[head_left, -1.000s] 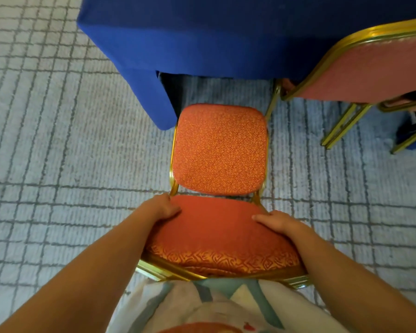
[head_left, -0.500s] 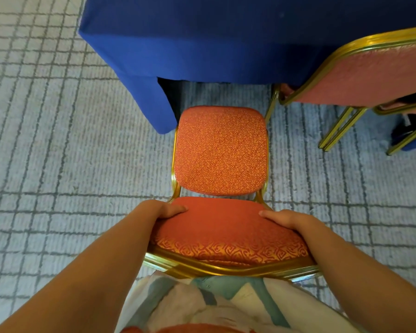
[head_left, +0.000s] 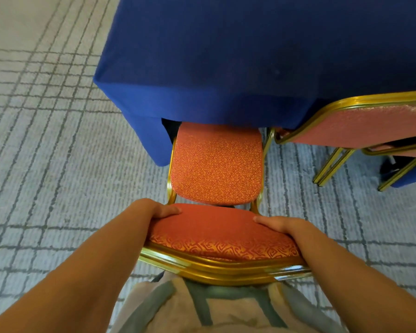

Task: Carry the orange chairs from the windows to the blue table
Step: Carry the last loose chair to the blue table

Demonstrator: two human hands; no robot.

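Fingers point(head_left: 169, 209) of both hands curl over the top corners of the backrest point(head_left: 214, 227). The thumbs lie on its front face and the rest are hidden behind it, so I cannot tell how they spread. Across the far side the blue table point(head_left: 250, 56) hangs its cloth down to the grey carpet point(head_left: 46, 164). The orange chair point(head_left: 216, 169) stands at the table's left corner, with the seat's front edge just under the overhang. A second chair point(head_left: 360, 123) sits just beside it on the right. The left hand point(head_left: 151, 211) and right hand point(head_left: 282, 225) grip opposite corners. From here, the push looks best done evenly and straight in, keeping the gold frame off the neighbour's leg and the draped corner.
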